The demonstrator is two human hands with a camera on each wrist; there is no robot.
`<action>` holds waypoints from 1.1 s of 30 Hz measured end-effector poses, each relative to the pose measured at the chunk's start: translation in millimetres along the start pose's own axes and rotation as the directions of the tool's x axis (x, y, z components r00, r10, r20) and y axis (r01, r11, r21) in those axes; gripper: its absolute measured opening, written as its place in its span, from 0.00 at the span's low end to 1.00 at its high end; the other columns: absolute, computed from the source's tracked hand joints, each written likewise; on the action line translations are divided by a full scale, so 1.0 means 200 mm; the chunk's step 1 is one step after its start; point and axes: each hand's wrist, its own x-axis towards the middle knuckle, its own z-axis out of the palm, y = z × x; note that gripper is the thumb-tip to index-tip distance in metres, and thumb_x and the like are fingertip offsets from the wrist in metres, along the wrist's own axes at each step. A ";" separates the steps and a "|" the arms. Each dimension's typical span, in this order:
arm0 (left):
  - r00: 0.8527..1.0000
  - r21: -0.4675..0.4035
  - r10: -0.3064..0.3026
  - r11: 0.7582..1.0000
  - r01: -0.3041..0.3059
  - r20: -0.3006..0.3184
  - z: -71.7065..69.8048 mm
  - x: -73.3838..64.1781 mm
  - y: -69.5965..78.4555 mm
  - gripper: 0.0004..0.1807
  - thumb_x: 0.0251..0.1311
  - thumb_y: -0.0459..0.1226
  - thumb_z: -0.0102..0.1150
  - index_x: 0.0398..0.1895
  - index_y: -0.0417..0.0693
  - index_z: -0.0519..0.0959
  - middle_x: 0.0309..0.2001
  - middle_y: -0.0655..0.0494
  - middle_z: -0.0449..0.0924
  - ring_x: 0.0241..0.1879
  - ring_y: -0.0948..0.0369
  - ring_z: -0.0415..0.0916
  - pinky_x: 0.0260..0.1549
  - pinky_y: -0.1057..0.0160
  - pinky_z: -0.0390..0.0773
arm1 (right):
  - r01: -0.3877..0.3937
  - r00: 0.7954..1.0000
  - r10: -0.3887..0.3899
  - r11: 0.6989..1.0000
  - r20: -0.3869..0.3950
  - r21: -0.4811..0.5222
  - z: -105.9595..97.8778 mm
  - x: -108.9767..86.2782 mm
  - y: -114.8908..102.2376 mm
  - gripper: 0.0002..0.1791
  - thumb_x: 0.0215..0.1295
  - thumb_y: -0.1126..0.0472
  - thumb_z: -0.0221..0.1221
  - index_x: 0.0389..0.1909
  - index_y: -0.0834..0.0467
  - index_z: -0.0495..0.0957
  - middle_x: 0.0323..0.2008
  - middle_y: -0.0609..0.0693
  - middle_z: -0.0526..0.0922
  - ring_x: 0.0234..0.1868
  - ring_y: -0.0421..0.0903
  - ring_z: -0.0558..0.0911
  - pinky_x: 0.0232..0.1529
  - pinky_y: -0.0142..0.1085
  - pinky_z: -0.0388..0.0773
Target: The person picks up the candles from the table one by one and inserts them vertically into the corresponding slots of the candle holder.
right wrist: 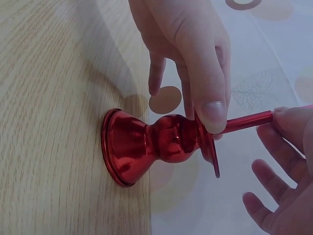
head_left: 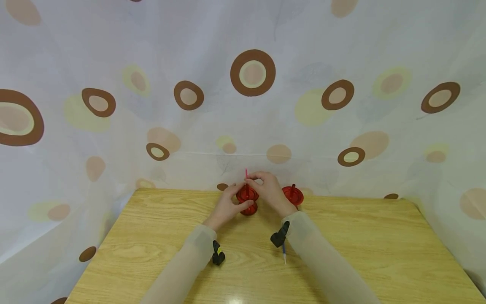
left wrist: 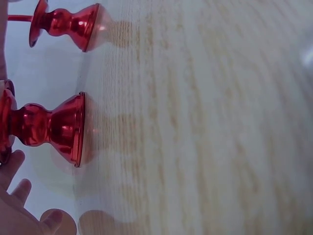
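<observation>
A shiny red metal candlestick [head_left: 248, 207] stands upright on the table near its back edge. My left hand [head_left: 228, 204] holds its dish from the side, the thumb on the rim in the right wrist view. Above the dish rises a narrow red tube [right wrist: 249, 121]. At the tube's top, my right hand [head_left: 268, 192] pinches a thin pink candle [head_left: 246, 173] between thumb and forefinger, its other fingers loosely bent. A second red candlestick [head_left: 292, 195] stands to the right, its tube bare; it also shows in the left wrist view.
Wood-grain table [head_left: 379, 245] stretches to both sides. Behind it hangs a pale curtain [head_left: 296, 139] with brown and yellow spots, close to the candlesticks. A slim blue stick with a pale tip [head_left: 284, 253] lies partly hidden beneath the right wrist.
</observation>
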 end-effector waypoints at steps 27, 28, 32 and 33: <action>0.998 -0.010 -0.065 0.998 0.065 0.000 -0.01 -0.02 -0.01 0.39 0.68 0.48 0.68 0.78 0.46 0.67 0.77 0.43 0.64 0.81 0.39 0.48 0.76 0.36 0.52 | -0.007 1.000 0.007 1.000 0.016 -0.014 -0.10 -0.08 0.01 0.16 0.78 0.55 0.60 0.57 0.59 0.85 0.56 0.54 0.86 0.63 0.55 0.79 0.68 0.57 0.71; 0.998 -0.010 -0.060 0.998 0.059 -0.006 -0.01 -0.02 -0.01 0.38 0.68 0.47 0.68 0.78 0.45 0.68 0.77 0.43 0.65 0.80 0.39 0.48 0.76 0.36 0.52 | 0.004 1.000 -0.003 1.000 0.016 -0.028 -0.10 -0.09 0.01 0.16 0.78 0.55 0.60 0.57 0.59 0.84 0.56 0.54 0.86 0.63 0.55 0.80 0.67 0.58 0.71; 0.999 -0.008 -0.036 0.999 0.035 -0.025 -0.04 -0.05 0.00 0.37 0.69 0.47 0.67 0.77 0.44 0.69 0.76 0.45 0.67 0.79 0.41 0.54 0.76 0.39 0.54 | 0.032 0.999 -0.031 0.998 0.024 -0.059 -0.15 -0.14 -0.01 0.15 0.77 0.56 0.61 0.57 0.60 0.85 0.54 0.54 0.87 0.61 0.55 0.81 0.65 0.57 0.74; 0.999 -0.013 -0.038 0.999 0.037 -0.024 -0.04 -0.05 0.00 0.37 0.69 0.47 0.67 0.77 0.44 0.69 0.76 0.46 0.68 0.79 0.43 0.55 0.76 0.40 0.54 | 0.037 0.999 -0.035 0.997 0.027 -0.062 -0.16 -0.15 -0.01 0.15 0.77 0.56 0.61 0.56 0.59 0.85 0.54 0.54 0.87 0.60 0.55 0.82 0.65 0.58 0.74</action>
